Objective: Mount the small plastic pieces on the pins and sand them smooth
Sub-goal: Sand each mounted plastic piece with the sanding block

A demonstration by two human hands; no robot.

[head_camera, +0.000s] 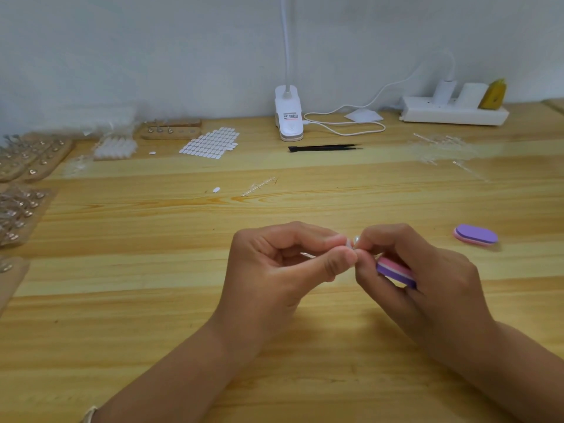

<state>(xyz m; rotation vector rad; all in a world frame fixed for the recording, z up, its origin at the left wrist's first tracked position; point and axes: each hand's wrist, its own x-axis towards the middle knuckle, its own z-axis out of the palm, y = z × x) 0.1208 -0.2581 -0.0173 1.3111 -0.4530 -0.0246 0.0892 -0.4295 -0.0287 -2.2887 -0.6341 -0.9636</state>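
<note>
Left hand (283,264) pinches a thin pin (307,255); right hand (427,276) grips a purple-pink sanding block (395,271) — fingertips meeting on what may be a small clear piece (356,239). Spare block (475,235) at three o'clock.

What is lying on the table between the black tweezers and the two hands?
In the head view, between the black tweezers and the hands, left hand and right hand, lie a clear plastic sprue and one small white oval piece; otherwise bare wood.

One head-worn camera looks forward and down, close over both hands, across a wooden table (152,315) toward a wall (122,41).
</note>
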